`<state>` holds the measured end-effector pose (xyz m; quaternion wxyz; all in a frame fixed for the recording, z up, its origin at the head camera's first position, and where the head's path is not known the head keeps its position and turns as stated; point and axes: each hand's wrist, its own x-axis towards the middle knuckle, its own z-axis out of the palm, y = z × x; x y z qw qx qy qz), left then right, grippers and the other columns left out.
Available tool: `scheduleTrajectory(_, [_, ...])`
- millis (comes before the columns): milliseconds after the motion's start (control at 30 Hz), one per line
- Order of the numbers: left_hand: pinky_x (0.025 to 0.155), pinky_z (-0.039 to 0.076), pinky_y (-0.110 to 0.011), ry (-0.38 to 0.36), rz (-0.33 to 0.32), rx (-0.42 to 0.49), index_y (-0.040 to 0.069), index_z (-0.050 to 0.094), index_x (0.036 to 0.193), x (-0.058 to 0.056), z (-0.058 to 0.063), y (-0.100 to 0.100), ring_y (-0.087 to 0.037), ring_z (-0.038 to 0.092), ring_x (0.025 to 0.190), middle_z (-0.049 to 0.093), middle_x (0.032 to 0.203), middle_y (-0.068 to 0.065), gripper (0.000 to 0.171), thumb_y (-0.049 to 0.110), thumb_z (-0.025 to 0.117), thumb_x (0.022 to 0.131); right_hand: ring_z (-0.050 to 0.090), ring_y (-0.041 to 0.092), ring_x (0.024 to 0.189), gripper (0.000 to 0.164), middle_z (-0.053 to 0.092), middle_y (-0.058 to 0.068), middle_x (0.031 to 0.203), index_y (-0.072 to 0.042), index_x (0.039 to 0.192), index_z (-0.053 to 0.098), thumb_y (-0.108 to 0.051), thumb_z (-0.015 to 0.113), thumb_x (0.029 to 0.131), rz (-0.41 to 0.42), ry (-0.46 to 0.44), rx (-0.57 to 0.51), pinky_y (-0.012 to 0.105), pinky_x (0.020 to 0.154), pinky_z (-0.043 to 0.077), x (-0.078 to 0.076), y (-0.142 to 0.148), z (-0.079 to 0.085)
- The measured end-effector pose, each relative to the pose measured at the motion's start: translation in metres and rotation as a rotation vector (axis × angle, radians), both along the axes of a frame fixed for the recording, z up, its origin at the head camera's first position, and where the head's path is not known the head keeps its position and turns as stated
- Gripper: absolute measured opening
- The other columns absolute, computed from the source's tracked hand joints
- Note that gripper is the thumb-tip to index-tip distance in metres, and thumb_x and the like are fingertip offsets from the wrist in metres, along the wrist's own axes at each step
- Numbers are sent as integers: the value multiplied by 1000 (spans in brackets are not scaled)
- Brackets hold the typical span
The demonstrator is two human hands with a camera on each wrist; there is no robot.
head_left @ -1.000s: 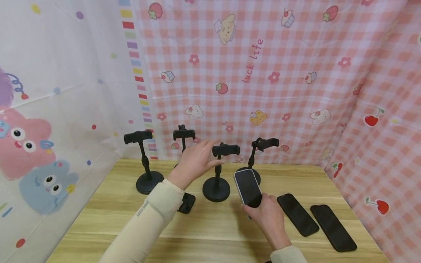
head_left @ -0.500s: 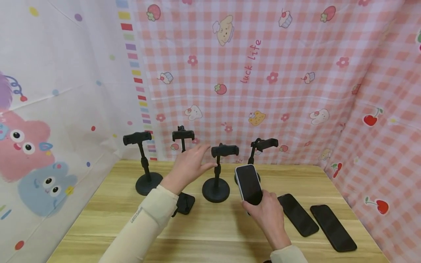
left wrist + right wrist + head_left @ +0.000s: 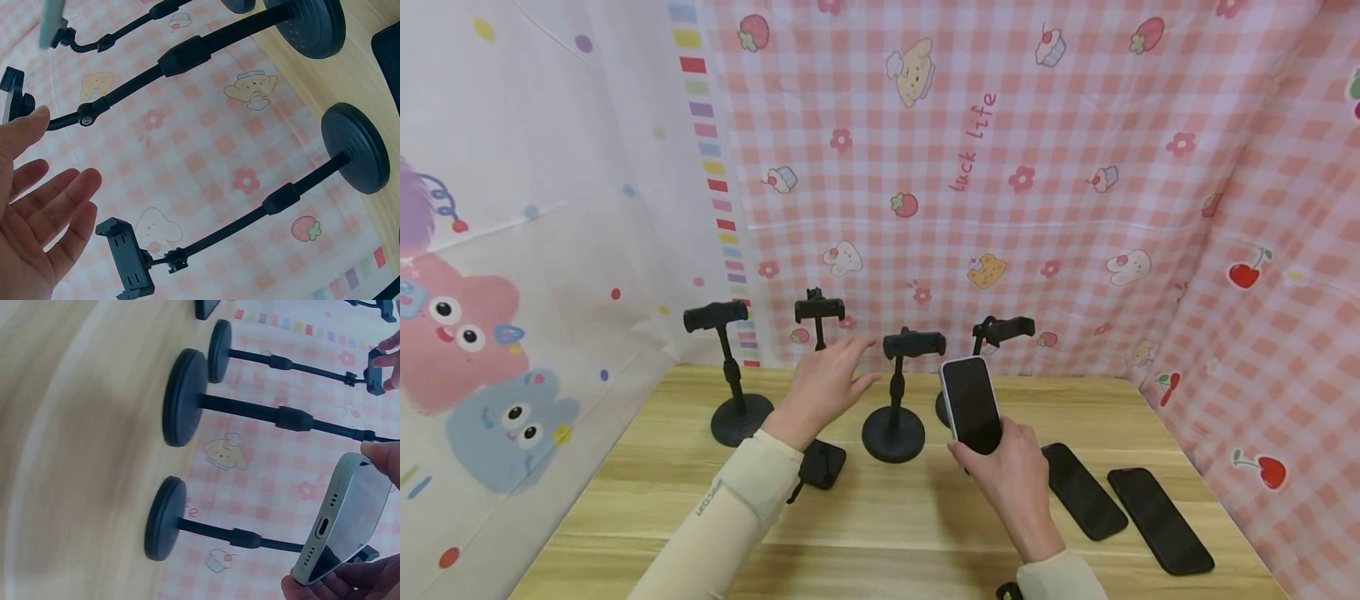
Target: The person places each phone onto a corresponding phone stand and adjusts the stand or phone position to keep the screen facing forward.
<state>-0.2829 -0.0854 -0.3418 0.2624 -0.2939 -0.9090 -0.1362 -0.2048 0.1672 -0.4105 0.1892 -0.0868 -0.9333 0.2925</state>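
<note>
My right hand grips a white-edged smartphone by its lower sides, screen facing up toward me. In the right wrist view the phone's bottom edge shows its charging port, with the thumb on one side and fingers on the other. The phone overlaps the pole of the rightmost phone stand in the head view. My left hand hovers with fingers spread and holds nothing. It is between the second phone stand and the third phone stand, whose black clamps hold no phone.
Another black phone stand is at the far left. Two dark phones lie on the wooden table at right. A small flat black thing lies beneath my left wrist. Patterned cloth hangs behind and at the sides.
My left hand has drawn back a little to the left from the third stand's clamp. My right hand has raised the smartphone slightly, toward the rightmost stand.
</note>
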Motion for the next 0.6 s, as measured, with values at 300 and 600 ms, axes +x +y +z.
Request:
scheduleTrajectory(300, [59,56,-37,121,-49,48,5,61,128,-1,-7,-1,-23,67,70,69,114,-12,50,29,78,87,59,34,87,75,59,20,103,3,118,60,-56,78,77,-14,70,-62,50,72,48,-3,-4,17])
scheduleTrajectory(600, [63,57,-34,273,-110,76,4,63,125,-1,-7,1,-21,70,77,69,108,-11,51,26,82,83,55,32,88,75,57,17,103,1,120,59,-56,79,76,-17,137,-118,48,71,46,-4,-9,30])
